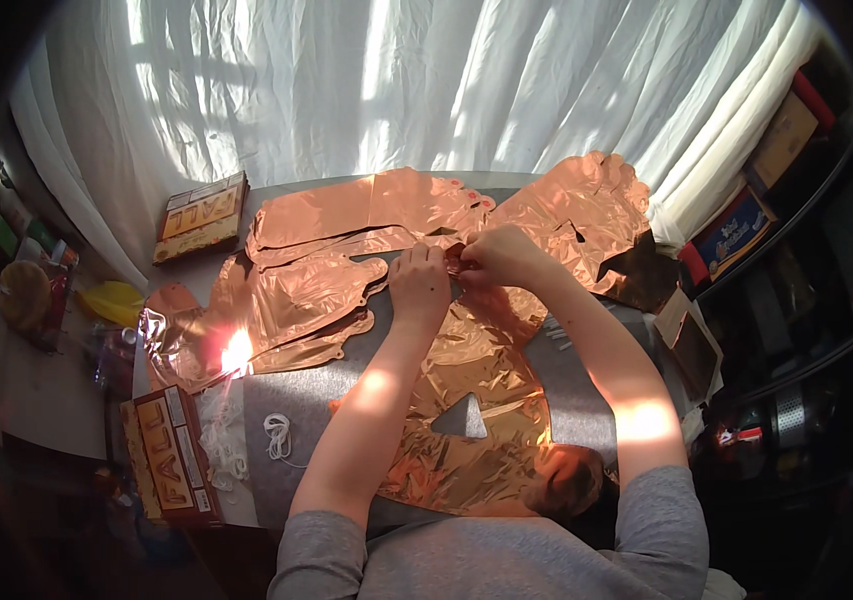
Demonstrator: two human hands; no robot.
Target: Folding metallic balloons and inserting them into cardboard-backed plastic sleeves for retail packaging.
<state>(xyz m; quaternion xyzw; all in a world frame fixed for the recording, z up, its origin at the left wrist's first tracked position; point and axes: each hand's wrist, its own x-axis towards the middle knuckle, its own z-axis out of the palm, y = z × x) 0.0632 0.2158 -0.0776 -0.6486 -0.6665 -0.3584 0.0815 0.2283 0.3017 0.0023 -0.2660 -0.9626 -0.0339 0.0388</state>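
A flat copper-coloured foil balloon (487, 390) with a triangular hole lies in front of me, reaching from the table's near edge up to my hands. My right hand (510, 258) pinches a small crumpled bit of foil at its far end. Close beside it, my left hand (419, 287) has its fingers bent over the same end and appears to grip it; the fingertips are partly hidden. More uninflated foil balloons lie around: one (322, 212) beyond my left hand, another (297, 300) to its left, and one (582, 215) past my right hand.
Two printed cardboard boxes, one far left (202, 217) and one near left (172, 455), sit by the table edge. A coil of white string (278, 437) and clear plastic (222, 435) lie near the left. An opened box (689, 345) stands right. White curtains (397, 90) hang behind.
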